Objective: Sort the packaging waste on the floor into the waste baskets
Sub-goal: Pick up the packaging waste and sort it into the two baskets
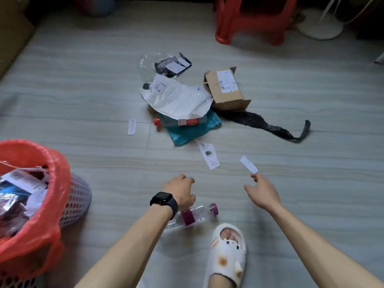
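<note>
Head view: right hand (262, 192) relaxed, empty, index tip at paper slip (249, 164), right of centre. Left hand (180, 192) loosely curled, empty, above clear bottle (195, 215). Suggested: pinch the slip's near edge; basket (80, 196) near left.

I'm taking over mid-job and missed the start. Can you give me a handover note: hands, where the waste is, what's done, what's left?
Left hand: above the clear bottle, fingers curled, palm hidden; no hold visible.
Right hand: open, index tip at a paper slip.
Done: the basket with the red liner, at left, holds wrappers and paper.
Left on the floor: the clear bottle by the slipper, the slip, a label, and a pile: box, white mailer, teal bag, red-capped bottle, black bag, black strip.
Only one basket is in view.
</note>
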### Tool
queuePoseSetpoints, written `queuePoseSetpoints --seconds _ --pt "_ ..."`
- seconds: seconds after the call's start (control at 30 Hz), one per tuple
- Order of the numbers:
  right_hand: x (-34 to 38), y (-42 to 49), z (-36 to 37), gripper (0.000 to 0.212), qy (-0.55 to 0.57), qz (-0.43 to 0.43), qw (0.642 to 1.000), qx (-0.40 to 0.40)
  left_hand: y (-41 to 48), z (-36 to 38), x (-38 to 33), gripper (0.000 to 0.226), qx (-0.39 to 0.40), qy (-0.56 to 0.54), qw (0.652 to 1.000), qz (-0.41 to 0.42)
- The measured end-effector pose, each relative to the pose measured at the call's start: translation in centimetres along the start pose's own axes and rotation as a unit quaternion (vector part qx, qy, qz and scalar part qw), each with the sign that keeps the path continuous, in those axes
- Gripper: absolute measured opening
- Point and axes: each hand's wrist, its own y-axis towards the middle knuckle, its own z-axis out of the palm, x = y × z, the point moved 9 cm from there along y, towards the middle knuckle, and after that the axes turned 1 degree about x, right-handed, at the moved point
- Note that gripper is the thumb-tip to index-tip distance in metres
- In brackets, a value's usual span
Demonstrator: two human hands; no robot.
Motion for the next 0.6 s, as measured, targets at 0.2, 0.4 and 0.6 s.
queuePoseSetpoints --seconds 0.2,0.4,0.6 --pt "-0.4 7.0 -0.3 0.055 -0.013 0.041 0.999 -0.031 8.0 -0.5 -2.9 0.073 -0.031 0.001 0.999 0.015" --pt "-0.8 9.6 0.6 0.045 -0.063 0.045 0.994 -0.074 13.8 -0.6 -4.6 0.086 -0.055 0.044 0.997 0.035" --pt "-1.4 9.9 1.3 0.022 -0.083 0.008 0.994 -0.073 16.0 0.4 -3.2 0.082 -0.055 0.078 0.995 0.033"
